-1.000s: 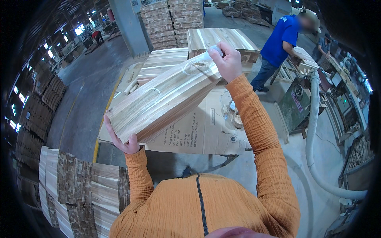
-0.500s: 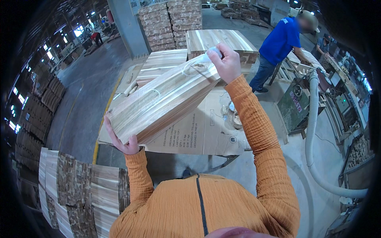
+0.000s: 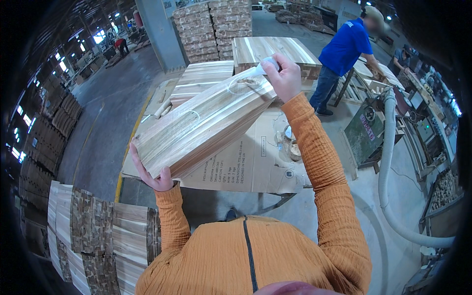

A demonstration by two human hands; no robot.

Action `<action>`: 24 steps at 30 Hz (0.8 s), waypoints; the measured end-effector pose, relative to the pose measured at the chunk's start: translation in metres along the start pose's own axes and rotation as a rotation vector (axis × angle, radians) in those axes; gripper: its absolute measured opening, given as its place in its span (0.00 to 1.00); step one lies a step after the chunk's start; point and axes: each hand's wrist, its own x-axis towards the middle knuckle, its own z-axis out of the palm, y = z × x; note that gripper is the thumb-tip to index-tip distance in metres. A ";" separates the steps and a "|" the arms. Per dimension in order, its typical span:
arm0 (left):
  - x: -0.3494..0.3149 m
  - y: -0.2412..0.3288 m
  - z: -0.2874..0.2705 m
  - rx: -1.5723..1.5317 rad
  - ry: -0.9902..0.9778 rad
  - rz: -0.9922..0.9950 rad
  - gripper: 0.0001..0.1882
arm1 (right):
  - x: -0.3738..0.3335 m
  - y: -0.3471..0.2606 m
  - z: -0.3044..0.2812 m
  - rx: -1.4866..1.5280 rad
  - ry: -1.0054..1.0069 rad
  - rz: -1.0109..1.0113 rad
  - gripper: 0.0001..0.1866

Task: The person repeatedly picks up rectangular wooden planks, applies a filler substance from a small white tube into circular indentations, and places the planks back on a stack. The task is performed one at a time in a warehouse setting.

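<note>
A stack of striped wooden boards [image 3: 196,120] lies slantwise in front of me, its layered long side facing me. Pale rings are drawn on the top board, one near its middle and one around a dark knot [image 3: 245,84] toward the far right end. My left hand [image 3: 156,176] grips the near left end, thumb on the front edge and fingers round the end. At the far right end, my right hand [image 3: 285,81] is closed on a white chalk-like piece [image 3: 268,65], held at the board's far edge. Its exact kind is hard to make out.
Cardboard [image 3: 216,179] covers the table beneath. More boards [image 3: 204,78] and a taller stack [image 3: 275,49] stand behind. Board piles [image 3: 130,236] sit at lower left. A co-worker in blue [image 3: 346,49] works at right, past a green machine [image 3: 366,130] and a white hose [image 3: 388,147].
My right hand and the white piece have shifted very slightly right along the board's far end. The left hand keeps its hold. The co-worker's arm has moved a little.
</note>
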 end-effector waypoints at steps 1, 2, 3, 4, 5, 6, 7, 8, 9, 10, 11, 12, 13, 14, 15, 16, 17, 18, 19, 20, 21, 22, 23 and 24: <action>0.000 0.000 0.000 0.001 0.001 0.001 0.48 | 0.000 0.002 -0.001 -0.011 0.015 -0.007 0.13; 0.000 0.000 0.000 -0.001 0.001 -0.003 0.48 | 0.001 0.003 -0.001 -0.009 0.025 -0.003 0.13; 0.000 0.000 0.001 -0.002 0.001 -0.007 0.48 | 0.001 0.004 -0.002 -0.007 0.035 0.002 0.13; 0.000 0.000 0.001 -0.002 0.000 -0.013 0.48 | 0.001 0.005 -0.002 -0.003 0.044 0.009 0.13; 0.000 0.000 0.000 -0.022 -0.001 -0.027 0.48 | 0.001 0.005 -0.003 -0.013 0.038 0.012 0.13; -0.001 -0.002 0.000 -0.042 -0.003 -0.040 0.49 | 0.002 0.005 -0.004 -0.022 0.033 0.014 0.13; -0.001 -0.002 0.000 -0.062 -0.005 -0.052 0.49 | 0.002 0.004 -0.004 -0.032 0.029 0.018 0.14; -0.001 -0.002 0.000 -0.063 -0.007 -0.053 0.49 | 0.001 0.004 -0.005 -0.025 0.036 0.013 0.14; -0.001 -0.002 0.000 -0.063 -0.008 -0.054 0.49 | 0.001 0.004 -0.004 -0.019 0.044 0.008 0.14; -0.001 -0.002 0.000 -0.064 -0.009 -0.054 0.49 | 0.001 0.004 -0.004 -0.014 0.052 0.003 0.14; -0.001 -0.003 0.000 -0.055 -0.008 -0.047 0.49 | 0.001 0.004 -0.005 -0.017 0.053 0.005 0.14; -0.002 -0.004 -0.001 -0.045 -0.007 -0.040 0.49 | 0.001 0.004 -0.005 -0.020 0.053 0.006 0.14; -0.002 -0.004 -0.001 -0.035 -0.006 -0.033 0.48 | 0.001 0.004 -0.005 -0.024 0.054 0.009 0.14; -0.002 -0.004 -0.001 -0.039 -0.008 -0.036 0.48 | 0.001 0.005 -0.005 -0.033 0.052 0.016 0.14; -0.002 -0.004 -0.001 -0.043 -0.010 -0.038 0.48 | 0.001 0.005 -0.005 -0.042 0.051 0.024 0.15; -0.001 -0.003 -0.001 -0.047 -0.011 -0.040 0.48 | 0.001 0.006 -0.006 -0.051 0.050 0.031 0.15; -0.001 -0.003 -0.001 -0.043 -0.012 -0.045 0.48 | 0.001 0.007 -0.006 -0.055 0.052 0.026 0.15; -0.001 -0.002 0.000 -0.039 -0.013 -0.050 0.48 | 0.001 0.007 -0.006 -0.059 0.054 0.021 0.15; -0.001 -0.002 -0.001 -0.034 -0.014 -0.055 0.48 | 0.001 0.007 -0.006 -0.062 0.055 0.016 0.15; -0.001 -0.002 -0.001 -0.031 -0.015 -0.053 0.48 | 0.001 0.007 -0.006 -0.055 0.058 0.020 0.15; 0.000 -0.002 -0.001 -0.028 -0.016 -0.052 0.48 | 0.000 0.007 -0.006 -0.048 0.061 0.024 0.15; 0.000 -0.002 -0.001 -0.026 -0.016 -0.050 0.48 | 0.000 0.007 -0.006 -0.043 0.064 0.027 0.15; 0.000 -0.002 -0.001 -0.029 -0.014 -0.047 0.48 | 0.000 0.007 -0.005 -0.035 0.067 0.026 0.15; 0.000 -0.002 -0.001 -0.031 -0.012 -0.045 0.48 | 0.000 0.008 -0.004 -0.027 0.069 0.026 0.15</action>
